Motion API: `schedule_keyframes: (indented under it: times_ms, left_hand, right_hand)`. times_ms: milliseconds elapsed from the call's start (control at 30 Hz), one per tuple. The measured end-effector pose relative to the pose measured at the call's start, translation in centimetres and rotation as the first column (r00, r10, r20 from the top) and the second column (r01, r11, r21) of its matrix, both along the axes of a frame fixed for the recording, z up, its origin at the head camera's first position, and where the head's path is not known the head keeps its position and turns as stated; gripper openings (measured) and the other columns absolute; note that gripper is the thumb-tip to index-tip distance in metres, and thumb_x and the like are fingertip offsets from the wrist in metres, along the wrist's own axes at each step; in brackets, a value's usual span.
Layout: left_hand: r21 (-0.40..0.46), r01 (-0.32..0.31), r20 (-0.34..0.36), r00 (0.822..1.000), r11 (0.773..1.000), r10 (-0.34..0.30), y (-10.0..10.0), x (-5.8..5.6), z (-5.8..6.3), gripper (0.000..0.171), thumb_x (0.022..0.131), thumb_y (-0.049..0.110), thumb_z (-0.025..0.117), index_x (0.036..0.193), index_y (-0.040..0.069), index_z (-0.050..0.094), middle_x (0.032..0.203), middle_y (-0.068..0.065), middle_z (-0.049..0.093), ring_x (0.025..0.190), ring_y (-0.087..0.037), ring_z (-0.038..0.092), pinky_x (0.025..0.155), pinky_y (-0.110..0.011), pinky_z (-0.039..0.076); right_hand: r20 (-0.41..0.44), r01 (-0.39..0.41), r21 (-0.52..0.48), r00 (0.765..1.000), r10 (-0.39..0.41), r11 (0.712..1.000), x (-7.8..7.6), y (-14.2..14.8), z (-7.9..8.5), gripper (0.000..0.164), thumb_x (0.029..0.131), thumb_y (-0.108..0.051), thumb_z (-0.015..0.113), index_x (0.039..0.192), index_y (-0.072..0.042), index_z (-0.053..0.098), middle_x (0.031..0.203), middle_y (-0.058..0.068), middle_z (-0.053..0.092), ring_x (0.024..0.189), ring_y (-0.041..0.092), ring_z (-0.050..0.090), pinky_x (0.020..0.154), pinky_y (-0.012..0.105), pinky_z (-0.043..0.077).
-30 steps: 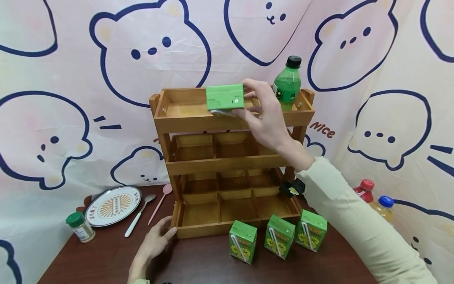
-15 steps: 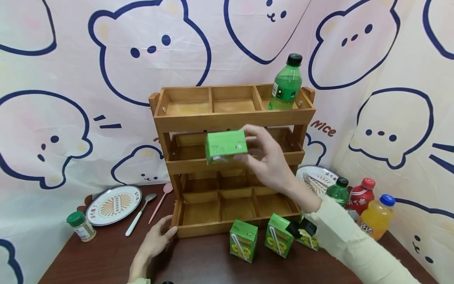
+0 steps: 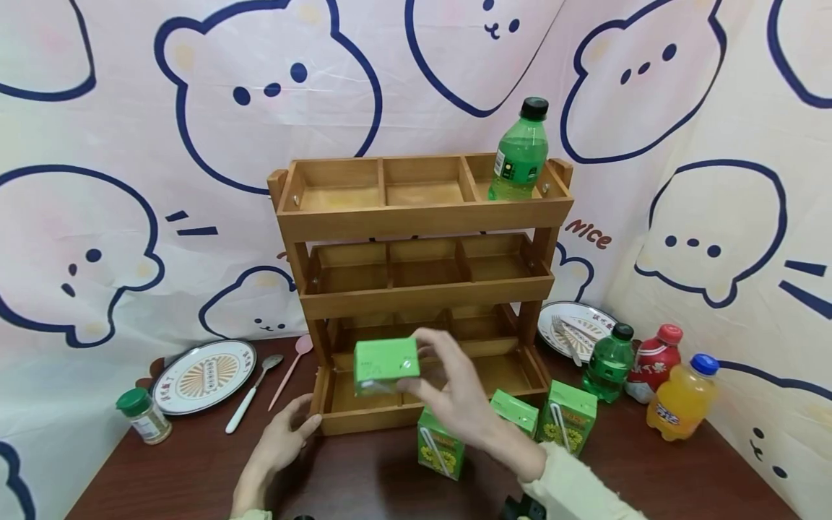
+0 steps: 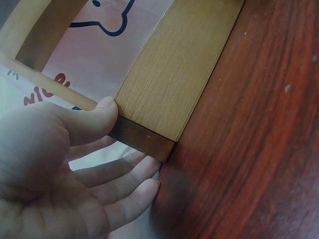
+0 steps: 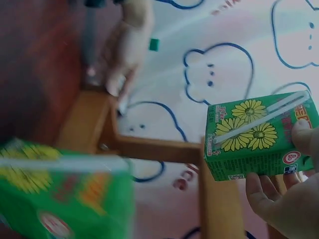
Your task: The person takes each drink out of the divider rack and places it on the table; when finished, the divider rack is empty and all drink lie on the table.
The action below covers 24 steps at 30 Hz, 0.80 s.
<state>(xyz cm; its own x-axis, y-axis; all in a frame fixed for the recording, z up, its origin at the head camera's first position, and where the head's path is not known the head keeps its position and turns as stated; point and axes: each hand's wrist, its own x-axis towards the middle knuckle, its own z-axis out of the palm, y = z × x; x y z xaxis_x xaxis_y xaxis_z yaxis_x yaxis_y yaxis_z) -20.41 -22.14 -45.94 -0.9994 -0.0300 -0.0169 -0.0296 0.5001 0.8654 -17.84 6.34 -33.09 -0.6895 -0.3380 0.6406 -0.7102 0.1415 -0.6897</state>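
Note:
My right hand (image 3: 455,390) holds a green drink carton (image 3: 386,365) with a straw on its side, in front of the wooden shelf rack's (image 3: 416,217) bottom tier. Thumb and fingers grip one end of this carton (image 5: 259,134) in the right wrist view. Several like it stand upright on the table: a left carton (image 3: 440,444), a middle carton (image 3: 516,412) partly behind my right forearm, and a right carton (image 3: 568,419). My left hand (image 3: 279,440) grips the rack's lower left corner; in the left wrist view the thumb (image 4: 94,119) lies on the wood's edge.
A green bottle (image 3: 520,155) stands in the top tier's right compartment. Right of the rack are a plate with forks (image 3: 572,318), a green bottle (image 3: 609,365), a red bottle (image 3: 655,363) and an orange bottle (image 3: 682,397). Leftward lie a plate (image 3: 204,377), two spoons (image 3: 253,393) and a green-capped jar (image 3: 144,417).
My right hand has come down with the carton from the rack's top tier to the bottom tier, shifting slightly left. The left hand stays at the rack's corner.

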Motion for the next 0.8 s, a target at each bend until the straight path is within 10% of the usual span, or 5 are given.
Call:
schedule_keyframes:
  times_ms: [433,800]
  left_hand:
    - [-0.011,0.004,0.001,1.0,1.0,-0.004,0.0,0.0,0.1,0.047,0.097,0.015,0.056,0.14,0.0,0.042,0.125,-0.031,0.054,0.102,-0.031,0.06,0.07,-0.032,0.05]
    - [-0.014,0.007,-0.002,1.0,1.0,-0.007,-0.1,0.0,0.1,0.05,0.097,0.018,0.058,0.14,0.0,0.041,0.123,-0.031,0.056,0.101,-0.03,0.061,0.071,-0.033,0.05]
  right_hand:
    - [0.086,-0.003,0.18,0.996,-0.013,0.984,2.1,-2.8,-7.8,0.042,0.088,-0.021,0.07,0.124,-0.015,0.05,0.107,-0.003,0.053,0.093,0.012,0.053,0.078,0.026,0.047]
    - [0.263,0.003,0.292,0.961,-0.083,0.956,2.5,-2.9,-10.6,0.043,0.092,-0.03,0.065,0.126,-0.01,0.047,0.11,0.002,0.05,0.083,0.011,0.049,0.067,0.021,0.046]
